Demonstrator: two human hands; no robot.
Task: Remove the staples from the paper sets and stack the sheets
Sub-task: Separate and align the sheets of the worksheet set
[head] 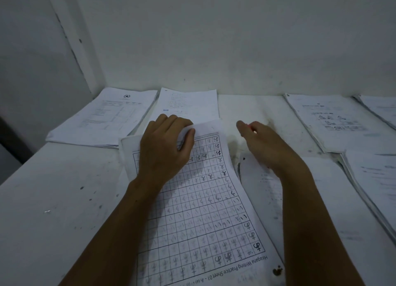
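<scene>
At the middle of the white table, the practice sheet lies lengthwise, its far end lifted and pinched in the curled fingers of the left hand. The right hand, just right of the sheet, fingers curled round a small red-tipped object I cannot identify, hovers over a neighbouring paper set. Judgement: peel slowly, keeping the sheet low, so the stapled corner does not tear.

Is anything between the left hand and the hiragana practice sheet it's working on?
Nothing visible. The left hand already grips the far edge of the hiragana practice sheet, fingers curled over it. The right hand hovers apart, to its right.
</scene>
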